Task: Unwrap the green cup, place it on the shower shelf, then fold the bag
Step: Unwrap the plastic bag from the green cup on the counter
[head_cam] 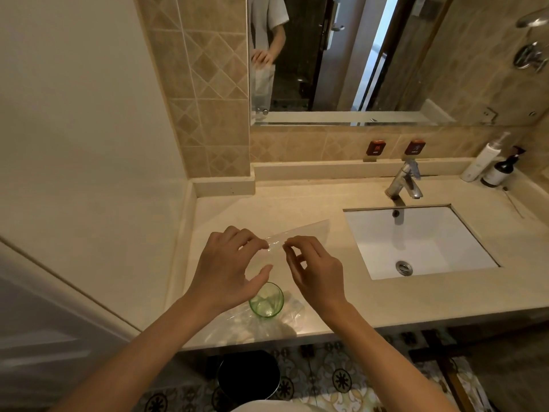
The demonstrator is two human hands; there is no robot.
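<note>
A green see-through cup (pixel 266 300) stands upright near the front edge of the beige counter (pixel 326 289), inside the lower part of a clear plastic bag (pixel 309 230). The bag's upper part is lifted above the cup. My left hand (pixel 228 272) pinches the bag's top edge with its fingertips, thumb spread above the cup. Just to the right, my right hand (pixel 315 272) pinches the same edge. The two hands' fingertips nearly meet. Crumpled plastic lies around the cup's base.
A white sink (pixel 416 242) with a chrome tap (pixel 405 181) is set in the counter to the right. Two pump bottles (pixel 490 168) stand at the back right corner. A glass shelf (pixel 341 121) runs under the mirror. A black bin (pixel 248 377) sits on the patterned floor below.
</note>
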